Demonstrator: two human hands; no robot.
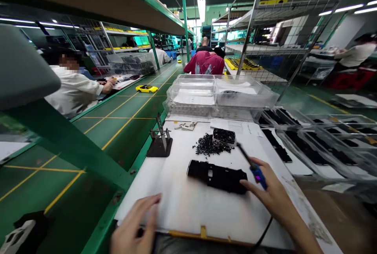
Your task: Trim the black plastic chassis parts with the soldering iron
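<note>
Clock directions take 12 as directly away from the person. The part (225, 179) lies flat on the white board (173, 210), at 9 to 10 o'clock from the right hand (266, 189) and 2 o'clock from the left hand (135, 222). Its long axis runs from between 9 and 10 o'clock to between 3 and 4 o'clock, so one narrow end faces the right hand. The right hand is the nearer of the two: its thumb reaches that end and appears to touch it.

Right hand: closed around the blue driver (259, 175). The forearm enters from 5 o'clock. The driver's shaft points to 11 o'clock; its tip stands beside the box (224, 138), clear of the part. The cord (266, 230) runs off toward 7 o'clock.

Left hand: fingers parted, nothing visible in the grip, blurred. It is at the near edge of the board, fingers toward 1 o'clock, well apart from the part.

Beyond the part, the screws (207, 145) lie in a loose pile at 12 o'clock; the stand (160, 146) is at 10 o'clock.
</note>
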